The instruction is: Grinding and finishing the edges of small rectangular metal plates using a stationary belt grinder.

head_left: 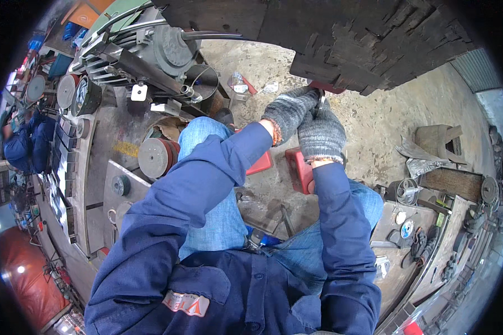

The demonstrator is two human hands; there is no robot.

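My left hand [292, 113] and my right hand [322, 135] wear grey knitted gloves and meet in front of me. Both sets of fingers are closed around a small shiny metal piece [321, 99]; its kind and most of its shape are hidden by the gloves. Just beyond the fingertips, a dark red edge [327, 86] shows under a big dark board [369, 39] with a chipped, splintered surface. Whether the metal piece touches that red edge, I cannot tell. My forearms, in navy sleeves, stretch forward above my knees.
At upper left stands a grey motor [173, 47] with metal bars. Round discs [152, 158] sit by my left knee, and a red plastic stool [300, 170] is below my hands. A bench with tools [402, 229] is at right. Another person [31, 142] sits far left.
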